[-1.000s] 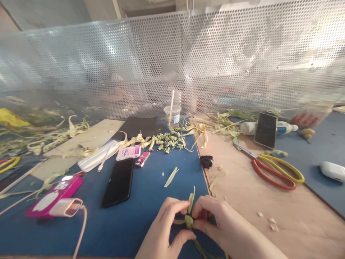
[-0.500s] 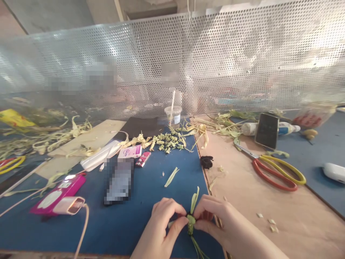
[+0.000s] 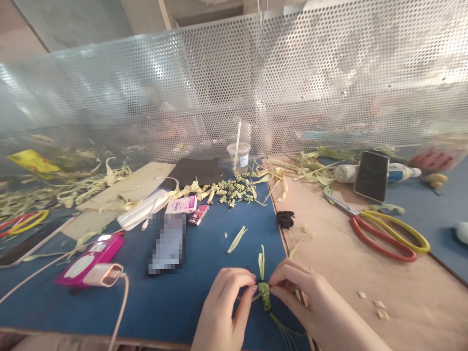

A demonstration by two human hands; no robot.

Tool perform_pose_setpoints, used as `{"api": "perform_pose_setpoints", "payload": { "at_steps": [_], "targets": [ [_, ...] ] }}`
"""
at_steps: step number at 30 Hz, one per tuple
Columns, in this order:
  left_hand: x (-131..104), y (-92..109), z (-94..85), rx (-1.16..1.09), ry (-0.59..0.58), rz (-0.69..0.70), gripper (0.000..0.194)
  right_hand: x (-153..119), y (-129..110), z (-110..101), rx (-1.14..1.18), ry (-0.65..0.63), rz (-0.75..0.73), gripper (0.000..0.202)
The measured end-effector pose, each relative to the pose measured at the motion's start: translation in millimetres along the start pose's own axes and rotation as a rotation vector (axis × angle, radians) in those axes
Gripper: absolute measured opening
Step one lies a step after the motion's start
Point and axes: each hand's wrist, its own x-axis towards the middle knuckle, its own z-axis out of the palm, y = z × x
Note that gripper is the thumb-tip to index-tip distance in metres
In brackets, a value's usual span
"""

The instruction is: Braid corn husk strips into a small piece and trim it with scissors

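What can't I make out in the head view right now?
Head view:
- Leaf bundle: sides partly covered by left hand and right hand.
- Middle phone: face hidden by pixelation.
- White object: cut off by right edge.
- Shapes behind mesh: blurred by it.

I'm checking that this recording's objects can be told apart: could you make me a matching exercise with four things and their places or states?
Things:
1. plastic cup
2. black bundle
3. woven green piece
4. yellow wrapper

Places or states:
A. between left hand and right hand
B. at the far left
C. with a straw in it
D. crumpled, by the brown board's left edge

Pairs: 1-C, 2-D, 3-A, 4-B
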Motion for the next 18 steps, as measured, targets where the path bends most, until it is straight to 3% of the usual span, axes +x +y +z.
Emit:
{"api": "perform_pose_setpoints", "payload": {
  "at_steps": [7, 12, 18],
  "targets": [
    [0, 0, 2.0, 0.117, 0.06, 0.122, 0.017, 0, 7, 12, -0.206, 0.099, -0.086, 0.015],
    [-2, 1, 7.3, 0.109, 0.058, 0.084, 0.015, -2, 10, 24, -0.421, 0.17, -0.111, 0.017],
    [-3, 9, 13.1, 0.059, 0.086, 0.0, 0.014, -5, 8, 24, -0.387, 0.136, -0.152, 0.02]
  ]
}}
